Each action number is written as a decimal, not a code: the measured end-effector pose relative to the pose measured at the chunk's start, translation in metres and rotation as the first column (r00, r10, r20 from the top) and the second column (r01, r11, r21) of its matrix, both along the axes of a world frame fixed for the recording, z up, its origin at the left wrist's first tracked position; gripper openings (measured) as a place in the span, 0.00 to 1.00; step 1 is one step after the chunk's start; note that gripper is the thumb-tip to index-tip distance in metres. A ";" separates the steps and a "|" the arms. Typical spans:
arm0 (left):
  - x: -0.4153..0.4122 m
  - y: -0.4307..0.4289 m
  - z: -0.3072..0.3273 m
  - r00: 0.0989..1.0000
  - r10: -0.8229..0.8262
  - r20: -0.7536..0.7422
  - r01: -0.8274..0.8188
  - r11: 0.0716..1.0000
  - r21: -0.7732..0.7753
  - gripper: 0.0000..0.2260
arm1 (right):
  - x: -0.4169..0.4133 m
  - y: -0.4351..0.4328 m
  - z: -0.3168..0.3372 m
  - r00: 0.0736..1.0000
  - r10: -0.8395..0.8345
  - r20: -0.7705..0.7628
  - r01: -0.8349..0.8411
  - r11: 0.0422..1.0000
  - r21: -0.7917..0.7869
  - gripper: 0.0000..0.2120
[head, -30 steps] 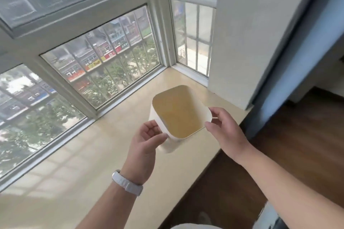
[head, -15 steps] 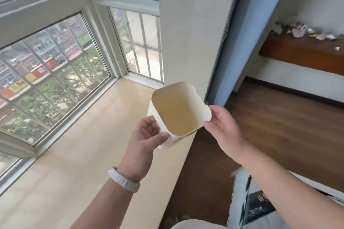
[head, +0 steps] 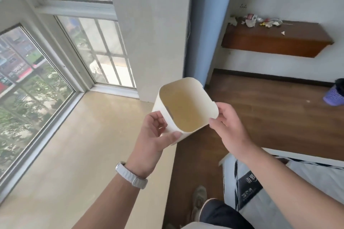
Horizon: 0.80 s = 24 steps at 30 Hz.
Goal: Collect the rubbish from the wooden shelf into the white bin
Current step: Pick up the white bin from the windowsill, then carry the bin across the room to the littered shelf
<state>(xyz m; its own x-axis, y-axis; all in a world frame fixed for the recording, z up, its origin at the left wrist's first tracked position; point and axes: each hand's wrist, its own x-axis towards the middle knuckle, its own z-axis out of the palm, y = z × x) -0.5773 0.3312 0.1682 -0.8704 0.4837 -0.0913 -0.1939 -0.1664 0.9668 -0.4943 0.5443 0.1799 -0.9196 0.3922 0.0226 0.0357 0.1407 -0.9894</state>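
A: What's different from a second ago?

B: The view has swung right, off the window and into the room. The wooden shelf (head: 275, 41) was out of sight then; now its whole length shows on the far wall. The rubbish (head: 250, 21) is scattered along its top, mostly at the left end, with one small scrap apart to the right.

A: And the white bin (head: 186, 111)?

B: Carried along with the turn, grip unchanged. It's held up at chest level, mouth tipped toward the camera, above the edge where the pale window ledge (head: 83, 145) meets the dark floor (head: 260, 117). Nothing inside that I can see.

A: Hands?

B: Left hand (head: 154, 135): thumb laid on the near wall, fingers curled round the side. Right hand (head: 229, 126): pinching the rim at the right corner. Both are occupied with the bin.

A: Meaning for the job?

B: My read is it's barely begun. The bin is in hand but well apart from the shelf, with open floor between. The next step is likely to walk it over, then free one hand to pick up the rubbish. A purple basket (head: 334, 95) stands on the floor to the right; it's not the target.
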 end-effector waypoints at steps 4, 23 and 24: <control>-0.014 0.034 0.003 0.999 -0.042 0.008 0.042 0.999 -0.027 0.34 | -0.005 0.030 -0.005 0.999 -0.041 -0.003 0.041 0.999 -0.008 0.21; -0.069 0.318 0.030 0.895 -0.407 -0.181 0.366 0.904 -0.221 0.38 | -0.002 0.263 -0.006 0.899 -0.425 -0.106 0.421 0.905 -0.060 0.17; -0.069 0.331 0.032 0.889 -0.424 -0.173 0.389 0.898 -0.203 0.37 | 0.002 0.274 -0.005 0.891 -0.440 -0.109 0.436 0.898 -0.054 0.17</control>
<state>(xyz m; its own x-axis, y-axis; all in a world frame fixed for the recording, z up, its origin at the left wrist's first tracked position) -0.6458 0.6625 0.1998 -0.6074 0.7936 -0.0360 -0.0038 0.0424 0.9991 -0.4922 0.8179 0.1747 -0.6459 0.7566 0.1018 -0.0273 0.1104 -0.9935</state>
